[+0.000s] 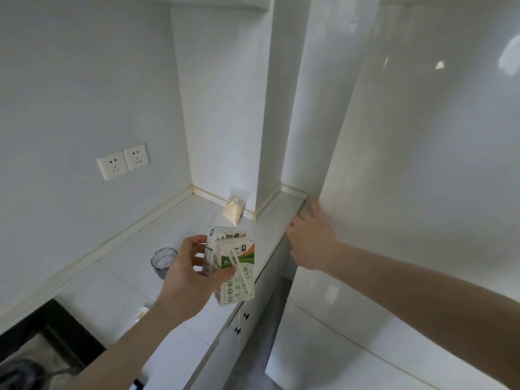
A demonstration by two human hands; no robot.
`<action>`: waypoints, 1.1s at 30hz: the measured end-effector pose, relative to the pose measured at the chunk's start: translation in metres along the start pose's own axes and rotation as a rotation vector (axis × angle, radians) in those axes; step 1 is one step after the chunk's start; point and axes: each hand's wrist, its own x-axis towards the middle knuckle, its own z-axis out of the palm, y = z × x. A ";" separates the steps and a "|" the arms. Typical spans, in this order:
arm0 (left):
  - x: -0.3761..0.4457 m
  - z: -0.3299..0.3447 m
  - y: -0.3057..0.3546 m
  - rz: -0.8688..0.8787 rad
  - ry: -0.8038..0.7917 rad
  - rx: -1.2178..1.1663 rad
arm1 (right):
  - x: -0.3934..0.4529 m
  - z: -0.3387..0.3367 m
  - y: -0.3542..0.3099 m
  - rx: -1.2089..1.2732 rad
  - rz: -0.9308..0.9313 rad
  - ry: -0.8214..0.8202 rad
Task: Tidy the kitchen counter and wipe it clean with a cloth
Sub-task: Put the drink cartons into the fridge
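head view: left hand grips two small drink cartons above the bench; right hand, fingers spread, rests on a white door edge (likely a fridge). tidying step; next, probably open it.

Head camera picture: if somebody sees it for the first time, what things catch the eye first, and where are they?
First, the left hand in the middle, gripping two small drink cartons above the white counter. Next, the right hand reaches to the edge of a tall glossy white door on the right; its fingertips are hidden behind that edge. Behind the cartons, a clear bag of pale grains leans in the corner, and a small glass stands left of the hand.
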 end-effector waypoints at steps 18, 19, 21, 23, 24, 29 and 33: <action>0.030 -0.043 -0.009 0.099 -0.093 0.018 | 0.014 -0.007 -0.020 -0.180 0.064 -0.193; 0.030 -0.045 -0.010 0.103 -0.099 0.012 | 0.011 -0.008 -0.025 -0.176 0.058 -0.197; 0.031 -0.050 -0.013 0.108 -0.118 0.009 | 0.004 -0.013 -0.036 -0.167 0.047 -0.196; 0.031 -0.054 -0.015 0.118 -0.129 0.016 | -0.008 -0.018 -0.048 -0.150 0.032 -0.198; 0.031 -0.056 -0.015 0.128 -0.130 0.022 | -0.015 -0.023 -0.053 -0.136 0.025 -0.200; 0.026 -0.061 -0.019 0.178 -0.158 0.052 | -0.062 -0.062 -0.083 0.044 0.046 -0.252; 0.018 -0.060 -0.018 0.208 -0.209 0.031 | -0.101 -0.095 -0.105 0.171 0.123 -0.283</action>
